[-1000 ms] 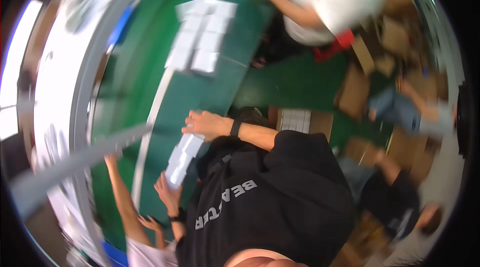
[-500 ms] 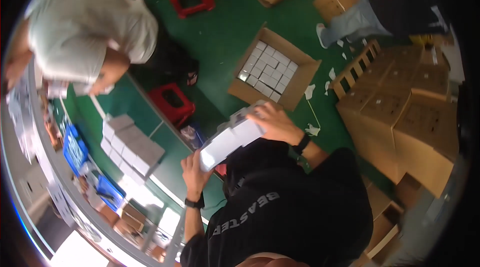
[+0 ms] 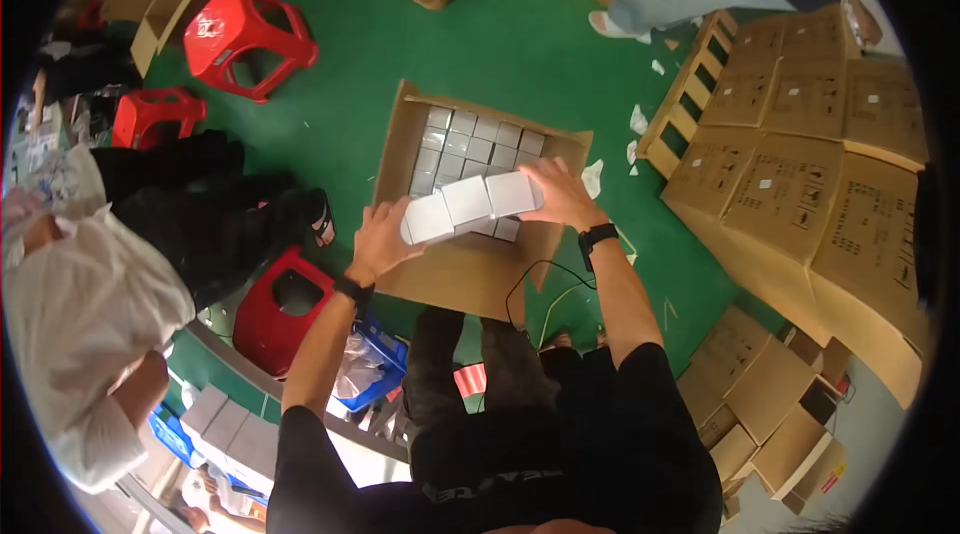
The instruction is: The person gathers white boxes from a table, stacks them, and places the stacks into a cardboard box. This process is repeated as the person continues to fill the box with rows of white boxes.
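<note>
Between my two hands hangs a row of three small white boxes (image 3: pixel 466 202), pressed end to end. My left hand (image 3: pixel 383 242) grips the row's left end and my right hand (image 3: pixel 560 194) its right end. Below them an open cardboard carton (image 3: pixel 450 279) stands on the floor, holding several rows of similar white boxes (image 3: pixel 480 139). The held row covers part of the carton's near inside, so what lies under it is partly hidden.
A person in a white shirt (image 3: pixel 95 314) is at the left, beside a red stool (image 3: pixel 285 309). Another red stool (image 3: pixel 250 42) stands farther back. Stacked cartons (image 3: pixel 790 174) and a wooden pallet (image 3: pixel 690 94) fill the right. White boxes (image 3: pixel 230 434) sit on the table at lower left.
My hands have carried the white boxes away from the table side to above the open carton. My view has turned with them, bringing the carton closer to the middle.
</note>
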